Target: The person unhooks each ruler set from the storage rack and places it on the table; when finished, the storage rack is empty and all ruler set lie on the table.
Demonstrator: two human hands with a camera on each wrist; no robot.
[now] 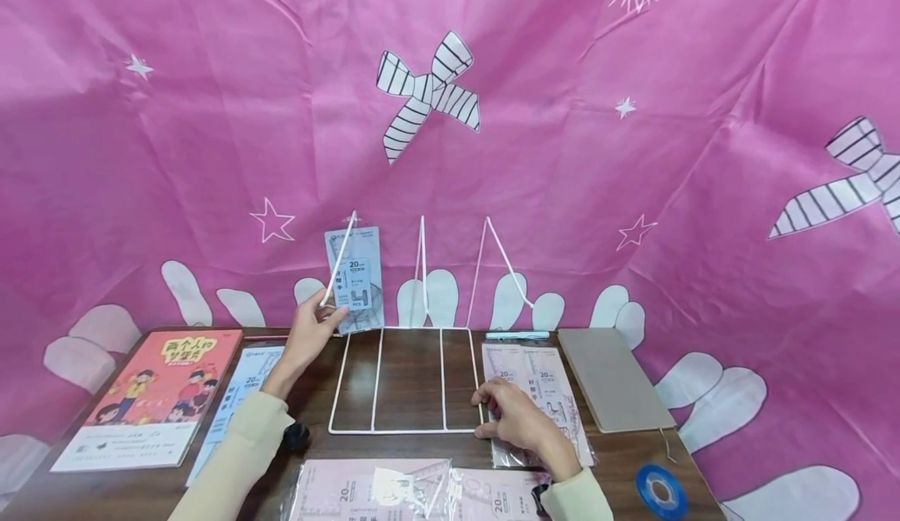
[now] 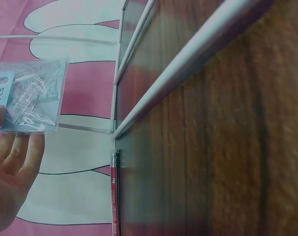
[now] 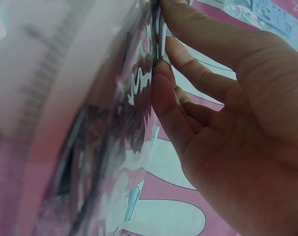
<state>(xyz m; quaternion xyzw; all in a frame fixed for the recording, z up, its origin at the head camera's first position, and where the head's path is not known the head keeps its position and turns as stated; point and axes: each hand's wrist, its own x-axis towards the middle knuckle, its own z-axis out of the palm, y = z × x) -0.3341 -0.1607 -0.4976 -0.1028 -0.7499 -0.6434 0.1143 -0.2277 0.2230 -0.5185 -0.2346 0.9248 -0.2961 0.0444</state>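
Bottom centre of head view: two clear pkts of pink ruler sets (image 1: pixel 422 494), glossy, crinkled, lying flat at near table edge. Bottom right: roll of blue tape (image 1: pixel 661 492).

Lower right of centre: right hand (image 1: pixel 516 419) resting flat, fingers fairly straight & slightly apart, tips pressing near right corner of white wire rack (image 1: pixel 408 380) and edge of another pink pkt (image 1: pixel 537 400). Right wrist view: fingertips (image 3: pixel 161 73) against shiny film, nothing curled round it.

Mid left: left hand (image 1: pixel 309 333) raised, thumb & fingers pinching lower edge of blue stationery pkt (image 1: pixel 355 279), held upright just behind rack's leftmost slanted wire, upper left of the rack. Left wrist view: pkt (image 2: pixel 33 96) in upper left, fingers (image 2: pixel 21 157) loosely extended beneath, thumb partly out of frame.

To do well, prob.: keep right hand pinning the base so thin frame doesn't slide on smooth wood; lower pkt straight down into left slot, bottom edge first, clear of the divider; floppy film likely to buckle, so hold low & let it lean back on the wire.

Rack: thin white rods, flat rectangular base w/ 3 bays, 3 slanted uprights. Table (image 1: pixel 408 365): dark wood grain. Far left: orange picture book (image 1: pixel 151 396), blue pkt (image 1: pixel 235 396) beside it; red pencil (image 2: pixel 114 191) by the rack corner. Right: grey notebook (image 1: pixel 612 376), matte. Behind: pink printed cloth (image 1: pixel 562 154), creased.
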